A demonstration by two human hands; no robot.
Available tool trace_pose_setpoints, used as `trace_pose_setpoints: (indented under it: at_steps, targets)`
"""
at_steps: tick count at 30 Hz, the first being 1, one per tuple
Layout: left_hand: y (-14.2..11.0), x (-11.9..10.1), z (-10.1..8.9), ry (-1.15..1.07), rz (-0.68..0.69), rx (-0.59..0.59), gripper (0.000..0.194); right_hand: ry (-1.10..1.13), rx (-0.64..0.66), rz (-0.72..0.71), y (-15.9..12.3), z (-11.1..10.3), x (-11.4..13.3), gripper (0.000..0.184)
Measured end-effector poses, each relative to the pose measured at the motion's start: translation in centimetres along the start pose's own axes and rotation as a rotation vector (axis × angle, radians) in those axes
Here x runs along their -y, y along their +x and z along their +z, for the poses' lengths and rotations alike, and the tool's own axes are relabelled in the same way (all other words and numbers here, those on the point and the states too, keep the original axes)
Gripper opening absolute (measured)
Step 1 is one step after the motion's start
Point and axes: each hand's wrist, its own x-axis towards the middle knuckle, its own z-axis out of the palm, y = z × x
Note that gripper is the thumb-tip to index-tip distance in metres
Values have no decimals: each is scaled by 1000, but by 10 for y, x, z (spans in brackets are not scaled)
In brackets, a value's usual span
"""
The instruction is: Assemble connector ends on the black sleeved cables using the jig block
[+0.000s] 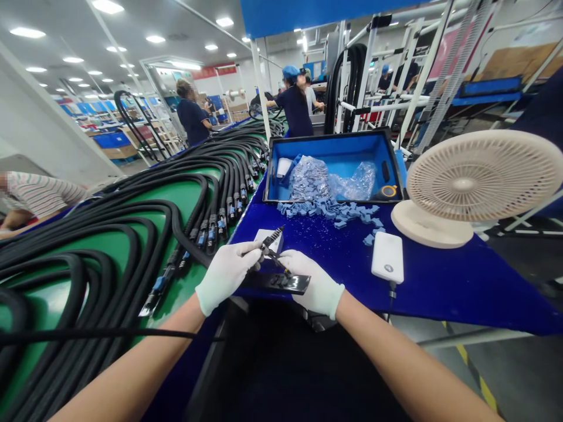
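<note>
My left hand point(229, 272), in a white glove, pinches a black connector point(273, 239) whose toothed end points up and away. My right hand point(313, 282), also gloved, is closed at the lower end of the same connector, where a small yellowish spot shows; its fingertips are partly hidden. Just below both hands a glossy black plate point(297, 284) lies at the table's front edge. A white box point(264, 234) sits behind the connector. Small blue clips point(325, 208) lie in a loose heap farther back on the blue table point(334, 258).
A blue bin point(347, 149) with black rim holds bagged clips and a tape roll point(389, 191). To the right stand a beige fan point(466, 181) and a white power bank point(387, 258) with a cable. Thick black cables point(145, 217) cover the green surface at left. Several people work beyond.
</note>
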Motion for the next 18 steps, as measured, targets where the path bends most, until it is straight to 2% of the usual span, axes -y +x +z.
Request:
trace_pose_setpoints:
  at_steps: [3, 5, 9, 12, 14, 16, 18]
  targets:
    - [1, -3, -3, -1, -23, 22, 41, -50, -7, -21, -3, 3, -4, 20]
    - [6, -6, -6, -67, -7, 77, 42, -84, -13, -26, -5, 3, -5, 14]
    - [28, 0, -7, -397, 65, 312, 47, -115, -6, 15, -9, 0, -2, 8]
    - [47, 12, 2, -625, 34, 464, 50, -79, -13, 98, -12, -3, 1, 11]
    - [55, 18, 7, -754, 4, 485, 52, -26, -34, 141, -13, -4, 0, 17]
    - [58, 17, 9, -814, -23, 443, 52, 29, -46, 182, -13, -5, -4, 32]
    - [56, 9, 6, -679, -41, 365, 48, 78, -36, 218, -13, -5, -9, 40]
